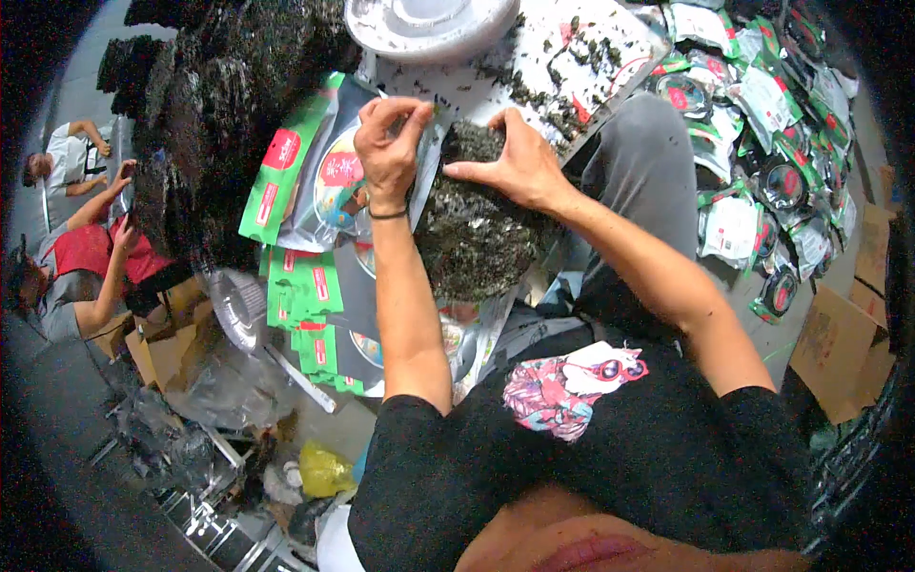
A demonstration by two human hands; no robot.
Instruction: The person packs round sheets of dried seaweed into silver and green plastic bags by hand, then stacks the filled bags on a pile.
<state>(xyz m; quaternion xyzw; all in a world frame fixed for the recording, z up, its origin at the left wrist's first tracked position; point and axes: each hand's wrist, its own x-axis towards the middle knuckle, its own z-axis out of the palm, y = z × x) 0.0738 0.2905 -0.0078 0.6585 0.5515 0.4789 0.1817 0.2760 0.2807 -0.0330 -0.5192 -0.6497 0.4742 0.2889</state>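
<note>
Over a stack of flat plastic pouches with green ends, my left hand is closed in a pinch at the open edge of the top pouch. A dark band circles that wrist. To its right, my right hand has its thumb and fingers curved round a wad of dark dried seaweed, close to the pouch's mouth. Below it lies a larger dark seaweed clump, partly over the pouches. More pouches show underneath in a slightly fanned stack.
Beyond my hands, a white tray holds seaweed crumbs, with a clear round tub on it. A tall seaweed heap stands left. Filled bags pile up right, near cardboard boxes. Two people are at the far left.
</note>
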